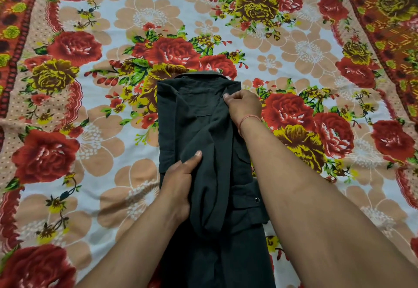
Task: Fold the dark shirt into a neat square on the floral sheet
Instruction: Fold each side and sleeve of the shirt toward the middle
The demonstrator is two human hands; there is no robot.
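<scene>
The right hand is pinching the dark shirt near its collar edge, its grip clenched on cloth; the left hand is pressing flat, fingers released, on a folded sleeve. The shirt is lying mid-frame, floral sheet spreading open on both sides.

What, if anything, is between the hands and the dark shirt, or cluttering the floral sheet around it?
Nothing visible. The left hand and right hand already rest directly on the dark shirt, and the floral sheet around it carries no other items.
</scene>
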